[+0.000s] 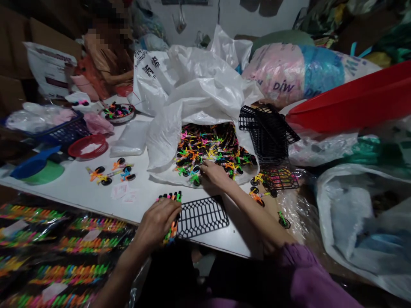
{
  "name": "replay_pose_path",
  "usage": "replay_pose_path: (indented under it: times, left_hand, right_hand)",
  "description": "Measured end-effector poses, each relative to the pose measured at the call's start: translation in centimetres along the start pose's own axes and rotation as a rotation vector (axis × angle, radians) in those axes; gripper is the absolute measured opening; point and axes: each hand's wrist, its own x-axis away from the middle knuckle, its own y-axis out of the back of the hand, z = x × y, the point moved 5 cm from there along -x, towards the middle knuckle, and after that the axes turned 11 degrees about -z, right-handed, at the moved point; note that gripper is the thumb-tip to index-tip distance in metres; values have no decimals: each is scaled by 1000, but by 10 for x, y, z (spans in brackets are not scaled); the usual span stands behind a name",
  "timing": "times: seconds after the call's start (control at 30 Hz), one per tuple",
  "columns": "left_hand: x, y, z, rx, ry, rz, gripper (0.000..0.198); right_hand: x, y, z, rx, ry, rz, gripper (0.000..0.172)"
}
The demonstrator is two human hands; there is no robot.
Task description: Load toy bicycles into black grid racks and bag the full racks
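Note:
My left hand (159, 219) is closed over the left end of a black plastic grid rack (204, 217) at the table's front edge. Small bright toy bicycles (173, 231) stand in a row in that end, partly covered by my fingers. Farther forward, my right hand (213, 173) reaches to the mouth of a large white sack (163, 137). Its fingers are pinched together at a green toy bicycle (195, 176); my hand hides part of the grip. Behind them, the sack holds a heap of multicoloured toy bicycles (208, 147) with black wheels.
Stacked black racks (269, 137) lie right of the sack. Loose toy bicycles (111, 173) and paper slips (119, 191) lie on the left, near a red basket (88, 146). Filled packs (70, 273) lie lower left. A co-worker (107, 64) sits at the back left.

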Motion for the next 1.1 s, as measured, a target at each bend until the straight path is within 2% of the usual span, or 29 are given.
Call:
replay_pose_path:
  times: [0.1,0.2,0.23,0.4,0.5,0.57,0.6,0.67,0.73,0.77,0.8,0.87,0.93,1.0,1.1]
  left_hand:
    - [-15,3,6,-29,67,-48,22]
    - [-38,15,2,13,178,-167,33]
    - [-45,17,-1,40,212,-175,37]
    - [-67,1,-24,240,343,41,34]
    - [-69,-3,-31,338,423,71,38]
    - [-69,5,-35,343,411,71,38]
    - [-68,14,-36,317,392,28,36]
    - [-62,39,-34,192,350,-155,33]
    - [-44,62,-35,2,290,-323,31]
    - [-33,67,-37,-85,246,-340,29]
    - [-20,65,-39,-151,187,-303,27]
    - [5,49,-45,-200,65,-126,22]
    - [27,31,-47,-229,18,-37,21]
    - [39,20,-46,-236,22,-42,21]
    - [42,14,-43,-171,12,-54,22]
  right_hand:
    - [32,13,10,-96,-134,-20,17]
    - [56,24,31,-206,-141,-7,16]
    - [61,30,39,-231,-122,-21,16]
    - [73,62,60,-255,-69,-64,15]
    - [76,73,62,-288,-73,-54,12]
    - [77,73,63,-300,-81,-66,11]
    - [78,70,64,-309,-108,-87,10]
    - [82,60,66,-365,-226,-164,11]
    - [92,39,71,-475,-385,-253,14]
    - [98,25,75,-540,-454,-284,15]
    - [104,9,79,-601,-507,-299,17]
    - [113,-23,90,-690,-577,-279,16]
    - [117,-46,97,-711,-620,-274,15]
    - [117,-55,102,-677,-595,-287,14]
    - [114,-53,108,-574,-434,-254,8]
